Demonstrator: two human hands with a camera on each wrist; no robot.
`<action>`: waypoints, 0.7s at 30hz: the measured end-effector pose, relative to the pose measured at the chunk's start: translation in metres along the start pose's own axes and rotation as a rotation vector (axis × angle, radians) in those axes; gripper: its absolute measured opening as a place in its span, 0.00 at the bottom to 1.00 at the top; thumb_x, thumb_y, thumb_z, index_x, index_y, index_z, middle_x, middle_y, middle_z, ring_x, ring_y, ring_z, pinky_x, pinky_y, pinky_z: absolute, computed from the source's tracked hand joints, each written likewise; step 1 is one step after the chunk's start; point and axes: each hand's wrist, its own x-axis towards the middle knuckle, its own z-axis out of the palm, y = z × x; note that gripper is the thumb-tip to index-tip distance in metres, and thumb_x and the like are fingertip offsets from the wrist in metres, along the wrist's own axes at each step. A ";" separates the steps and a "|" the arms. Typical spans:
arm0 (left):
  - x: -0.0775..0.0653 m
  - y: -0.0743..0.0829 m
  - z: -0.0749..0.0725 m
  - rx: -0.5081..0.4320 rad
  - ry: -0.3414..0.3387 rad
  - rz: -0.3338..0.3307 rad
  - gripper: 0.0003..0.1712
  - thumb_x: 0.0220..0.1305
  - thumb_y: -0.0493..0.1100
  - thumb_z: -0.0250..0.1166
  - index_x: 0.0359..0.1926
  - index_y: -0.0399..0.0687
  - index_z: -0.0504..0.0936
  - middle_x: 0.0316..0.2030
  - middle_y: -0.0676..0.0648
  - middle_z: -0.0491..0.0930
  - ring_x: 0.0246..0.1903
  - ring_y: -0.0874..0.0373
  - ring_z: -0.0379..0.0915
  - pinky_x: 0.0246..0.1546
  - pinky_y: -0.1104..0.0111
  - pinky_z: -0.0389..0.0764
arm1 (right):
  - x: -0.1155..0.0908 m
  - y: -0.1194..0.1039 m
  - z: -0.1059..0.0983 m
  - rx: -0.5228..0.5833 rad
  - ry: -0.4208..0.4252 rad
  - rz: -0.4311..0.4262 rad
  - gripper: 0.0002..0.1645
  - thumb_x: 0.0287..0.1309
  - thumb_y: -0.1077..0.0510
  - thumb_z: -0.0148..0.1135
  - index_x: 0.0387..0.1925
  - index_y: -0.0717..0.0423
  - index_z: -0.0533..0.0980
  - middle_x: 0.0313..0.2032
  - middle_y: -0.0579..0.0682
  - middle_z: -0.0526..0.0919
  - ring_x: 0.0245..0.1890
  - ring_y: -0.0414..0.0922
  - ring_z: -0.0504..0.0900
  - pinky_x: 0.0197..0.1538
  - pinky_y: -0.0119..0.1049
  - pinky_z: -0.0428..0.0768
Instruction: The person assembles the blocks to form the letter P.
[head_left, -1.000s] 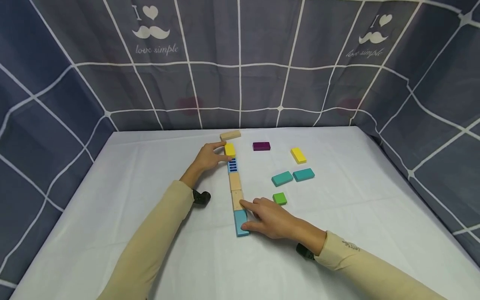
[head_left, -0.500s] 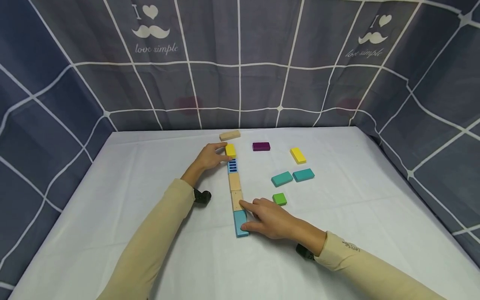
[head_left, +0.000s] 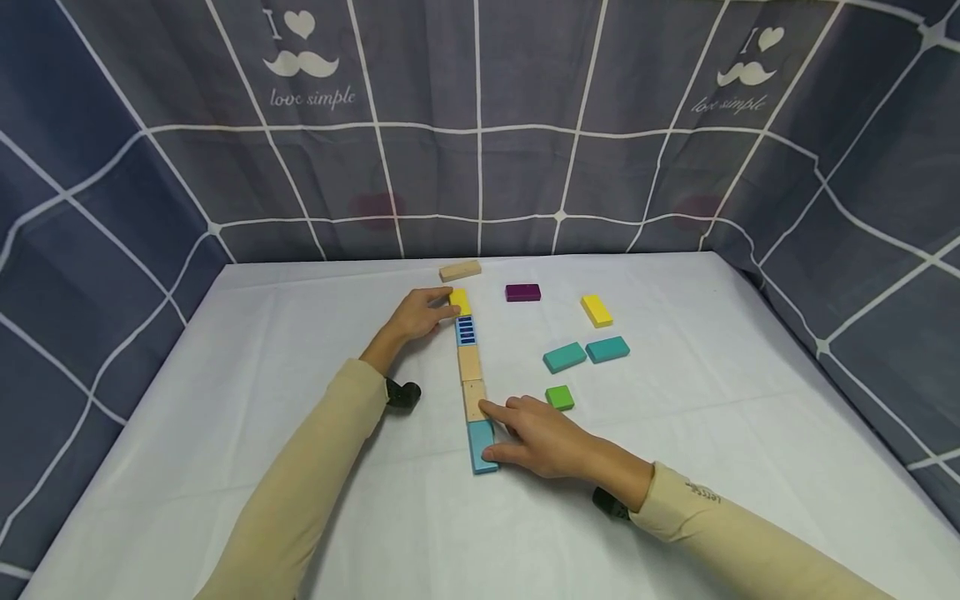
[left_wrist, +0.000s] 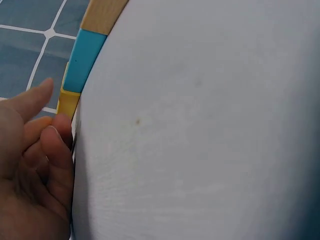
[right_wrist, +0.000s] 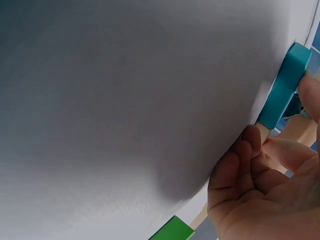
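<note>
A straight row of flat blocks runs down the table in the head view. From the far end it has a yellow block (head_left: 461, 302), a blue block with dark stripes (head_left: 467, 331), two wooden blocks (head_left: 469, 364) and a light blue block (head_left: 480, 448). My left hand (head_left: 418, 315) is at the yellow block, index finger by its far corner. In the left wrist view, the thumb (left_wrist: 37, 100) stands slightly off the block. My right hand (head_left: 546, 437) rests its index finger on the nearer wooden block and its thumb against the light blue block (right_wrist: 286, 85); its other fingers are bent.
Right of the row lie a purple block (head_left: 522, 292), another yellow block (head_left: 597, 311), two teal blocks (head_left: 564, 357) and a green block (head_left: 559, 397). A loose wooden block (head_left: 460, 271) is beyond the row's far end. A grey checked curtain (head_left: 525, 175) surrounds the white tabletop (head_left: 262, 350).
My left thumb has drawn back a little from the striped block's far edge, leaving more of that block in view. The yellow block has shifted slightly. My right hand has stayed in place.
</note>
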 end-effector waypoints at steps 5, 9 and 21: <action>0.000 0.002 0.001 -0.010 0.000 0.007 0.33 0.69 0.48 0.64 0.71 0.46 0.68 0.65 0.39 0.69 0.19 0.62 0.71 0.22 0.73 0.72 | 0.000 0.000 0.000 0.000 0.003 0.000 0.41 0.63 0.39 0.63 0.70 0.54 0.68 0.38 0.43 0.77 0.35 0.39 0.70 0.38 0.33 0.71; 0.002 0.005 0.002 0.027 0.002 0.011 0.32 0.69 0.48 0.63 0.71 0.47 0.68 0.64 0.40 0.70 0.18 0.62 0.70 0.26 0.71 0.72 | 0.000 0.001 0.000 -0.001 0.003 0.002 0.41 0.63 0.39 0.63 0.70 0.54 0.68 0.39 0.43 0.77 0.36 0.39 0.70 0.38 0.33 0.71; 0.003 0.006 0.001 0.019 -0.061 -0.003 0.33 0.71 0.47 0.61 0.73 0.47 0.64 0.59 0.40 0.75 0.17 0.62 0.68 0.22 0.72 0.71 | 0.000 0.000 -0.001 0.005 -0.004 0.006 0.41 0.63 0.38 0.63 0.70 0.53 0.67 0.40 0.44 0.78 0.36 0.39 0.70 0.38 0.33 0.72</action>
